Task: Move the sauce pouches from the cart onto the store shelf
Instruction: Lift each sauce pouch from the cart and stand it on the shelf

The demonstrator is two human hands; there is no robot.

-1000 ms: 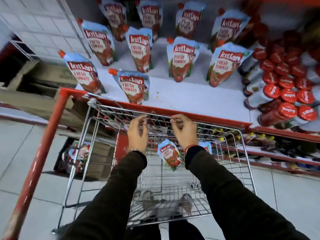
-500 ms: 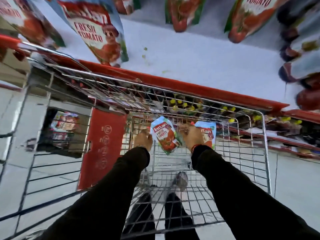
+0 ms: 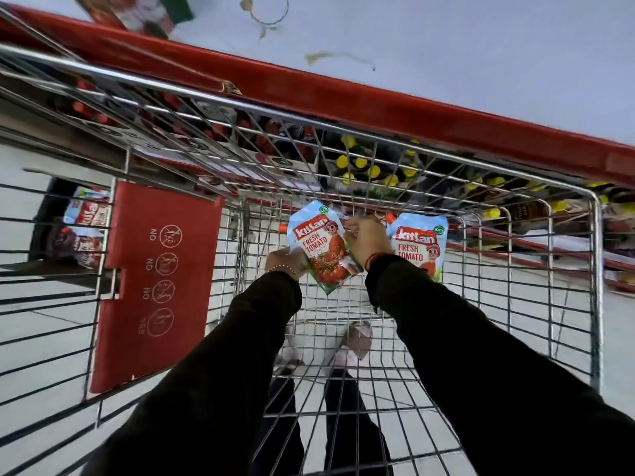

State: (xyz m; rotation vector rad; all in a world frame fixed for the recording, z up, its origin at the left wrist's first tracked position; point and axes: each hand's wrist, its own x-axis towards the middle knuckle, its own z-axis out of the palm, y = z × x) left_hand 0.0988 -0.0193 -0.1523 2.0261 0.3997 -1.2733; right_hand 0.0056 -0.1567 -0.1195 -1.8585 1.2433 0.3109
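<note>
Two blue-and-red Kissan Fresh Tomato sauce pouches lie deep in the wire cart point(image 3: 594, 269). The left pouch point(image 3: 321, 249) is gripped from both sides: my left hand point(image 3: 287, 262) holds its lower left edge and my right hand point(image 3: 366, 240) pinches its upper right edge. The second pouch point(image 3: 417, 245) lies just right of my right hand, partly hidden by my wrist and sleeve. Above the cart runs the white store shelf point(image 3: 446, 56) with its red front edge. A corner of one shelved pouch point(image 3: 144, 12) shows at the top left.
A red fold-down child-seat panel point(image 3: 154, 280) stands at the cart's left side. Bottles with yellow caps point(image 3: 360, 163) and red caps sit on the lower shelf behind the cart's front wall. More pouches in a box point(image 3: 82, 231) lie on the floor to the left.
My head has leaned lower over the cart, so the shelf pouches have left the view. Both hands went from the cart's front rim down to the left pouch and have closed on it.
</note>
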